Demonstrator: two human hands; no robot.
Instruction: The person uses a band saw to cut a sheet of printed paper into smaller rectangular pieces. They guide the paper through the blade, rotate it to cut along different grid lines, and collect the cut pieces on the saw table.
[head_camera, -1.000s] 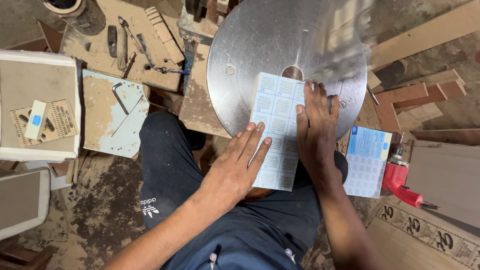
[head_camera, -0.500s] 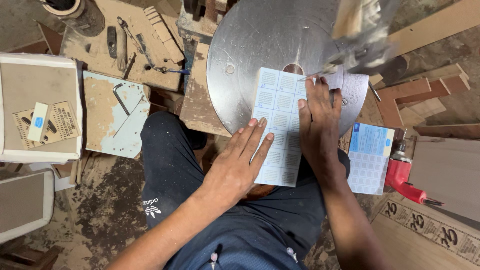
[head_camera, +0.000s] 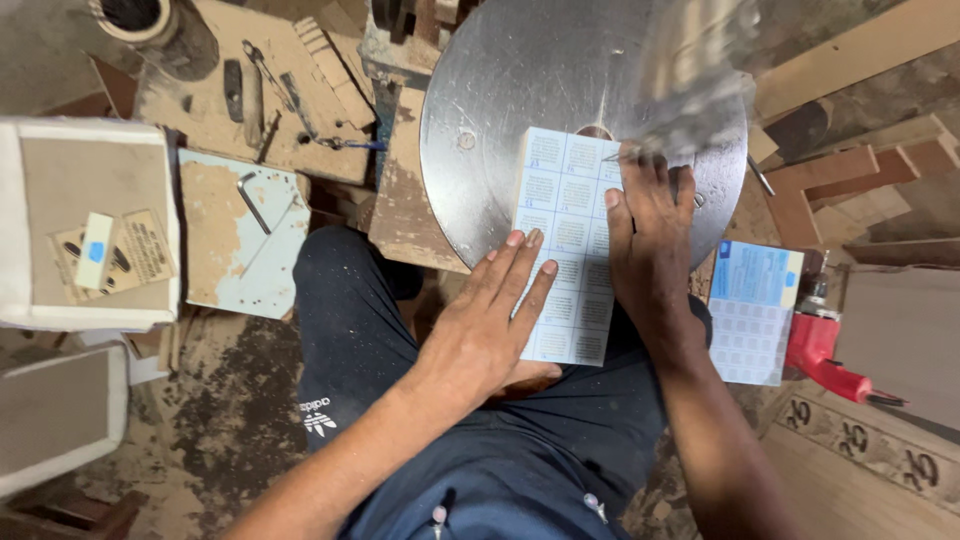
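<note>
A pale blue board (head_camera: 562, 215) printed with a grid of small squares lies across a round metal table (head_camera: 500, 110), its far end near the centre hole. My left hand (head_camera: 490, 320) lies flat on the board's near left part, fingers spread. My right hand (head_camera: 650, 240) presses flat along its right edge, fingertips close to a blurred moving blade (head_camera: 690, 90) above the hole. Neither hand grips anything. My dark trousers (head_camera: 350, 330) show below the board.
A second blue gridded board (head_camera: 750, 310) lies at right beside a red power tool (head_camera: 825, 355). Wooden offcuts (head_camera: 850, 180) pile at the right. At left are a worn panel with a hex key (head_camera: 250, 200), tools on a plank (head_camera: 260, 80) and a white box (head_camera: 90, 240).
Both hands have slid the gridded board a little away from me, further onto the metal disc and toward the blurred blade.
</note>
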